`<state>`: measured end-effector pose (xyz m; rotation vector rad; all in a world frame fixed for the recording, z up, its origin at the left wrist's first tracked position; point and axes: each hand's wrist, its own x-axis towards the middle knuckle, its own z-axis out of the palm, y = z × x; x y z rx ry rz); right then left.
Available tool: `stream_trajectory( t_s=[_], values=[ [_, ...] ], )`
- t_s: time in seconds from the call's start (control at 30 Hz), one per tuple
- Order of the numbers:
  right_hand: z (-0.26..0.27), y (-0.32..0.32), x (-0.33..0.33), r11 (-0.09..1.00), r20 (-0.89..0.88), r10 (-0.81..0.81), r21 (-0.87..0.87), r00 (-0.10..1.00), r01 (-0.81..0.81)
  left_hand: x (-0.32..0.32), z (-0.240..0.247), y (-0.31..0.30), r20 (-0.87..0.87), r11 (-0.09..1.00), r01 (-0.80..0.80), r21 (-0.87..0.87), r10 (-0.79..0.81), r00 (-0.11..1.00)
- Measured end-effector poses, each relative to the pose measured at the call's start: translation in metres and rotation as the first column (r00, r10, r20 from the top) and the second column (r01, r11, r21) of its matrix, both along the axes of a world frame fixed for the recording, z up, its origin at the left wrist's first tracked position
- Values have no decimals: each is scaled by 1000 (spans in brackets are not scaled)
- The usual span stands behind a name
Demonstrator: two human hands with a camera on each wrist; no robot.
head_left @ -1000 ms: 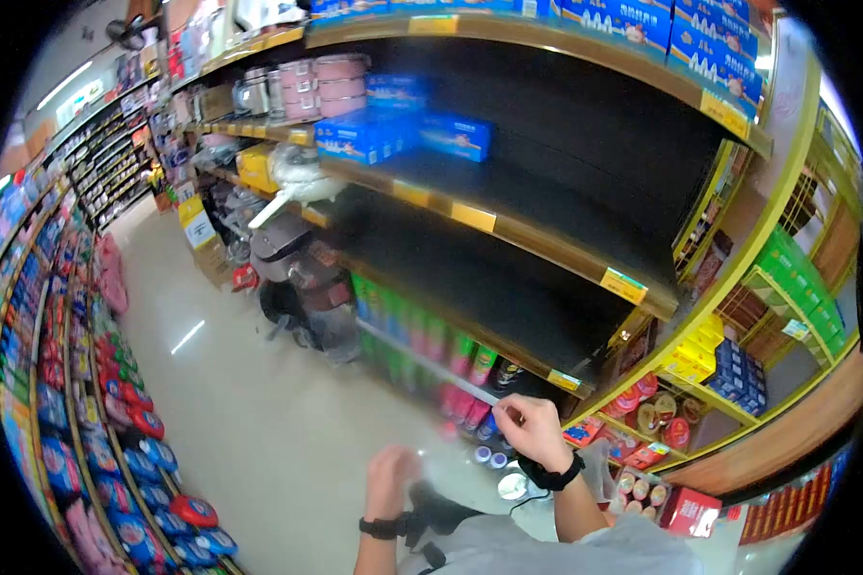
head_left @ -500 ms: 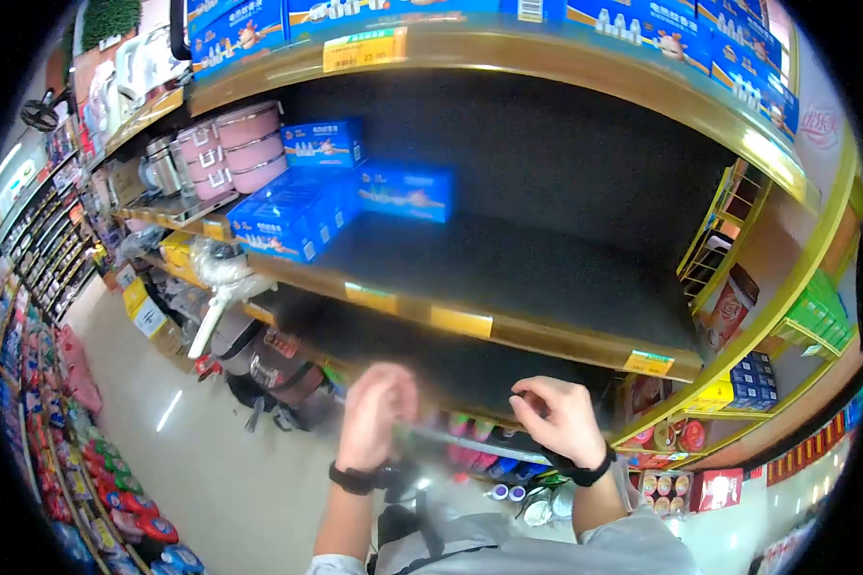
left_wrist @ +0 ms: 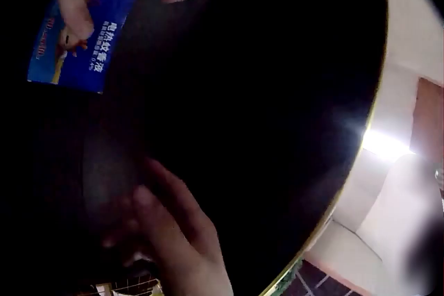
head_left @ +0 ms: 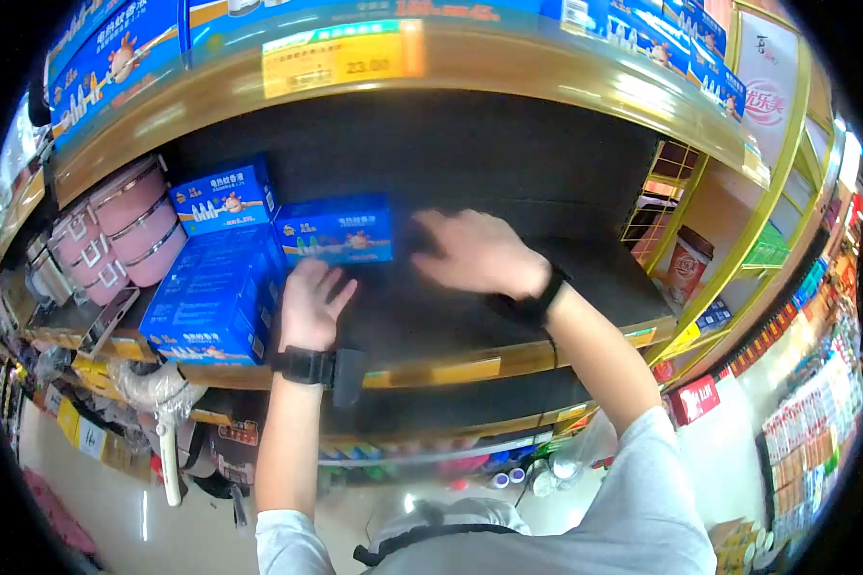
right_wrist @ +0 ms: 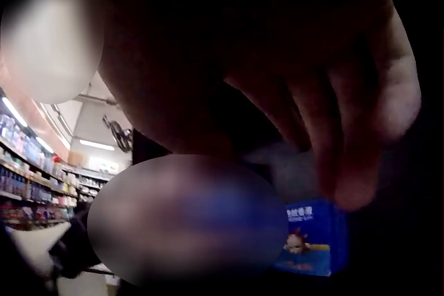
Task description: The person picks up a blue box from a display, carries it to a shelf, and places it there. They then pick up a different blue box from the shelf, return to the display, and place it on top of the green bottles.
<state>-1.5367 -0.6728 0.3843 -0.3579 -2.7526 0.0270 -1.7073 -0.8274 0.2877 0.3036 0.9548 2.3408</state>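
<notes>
On the middle shelf, a blue box (head_left: 340, 228) with white lettering and a cartoon picture stands at the right end of a small group of similar blue boxes (head_left: 211, 292). My left hand (head_left: 314, 302) is raised at the shelf's front, fingers spread and overlapping the box's lower left part; in the left wrist view its fingertips lie over the box's (left_wrist: 104, 60) printed face. To the right of the box, my right hand (head_left: 479, 254) reaches in with extended, slightly blurred fingers, apart from it. Bent fingers (right_wrist: 354, 171) hang above a blue box (right_wrist: 312, 244) in the right wrist view.
Pink stacked lunch boxes (head_left: 139, 225) flank the group on the left. Overhead, a shelf edge with a yellow price tag (head_left: 343, 59) carries more blue boxes. A yellow-framed rack (head_left: 767, 182) bounds the right side. A wrapped pan (head_left: 158, 393) juts out lower left.
The view has moved closer to the middle shelf. Both hands have risen from below the shelf to its level, the left beside the blue boxes, with fingers now more extended.
</notes>
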Motion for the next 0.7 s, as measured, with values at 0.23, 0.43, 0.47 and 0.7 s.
stream_trajectory(
  t_s=[0.23, 0.43, 0.47, 0.7],
  values=[
    [-36, 35, -132, 995, 104, -95, -21, 990, 97, -32, 7, 0, 53, 999, -25, 31, 23, 998],
    [-34, 31, -139, 987, 133, -81, -128, 988, 98, -44, -20, -7, 125, 997, 6, 76, -16, 992],
    [-31, 27, -136, 986, 90, -83, -135, 993, 94, -43, -22, -9, 114, 997, 4, 72, -12, 993],
    [-31, 11, -120, 993, -102, -96, -75, 990, 89, -45, -20, -23, 138, 988, 102, 117, -118, 983]
  ],
)
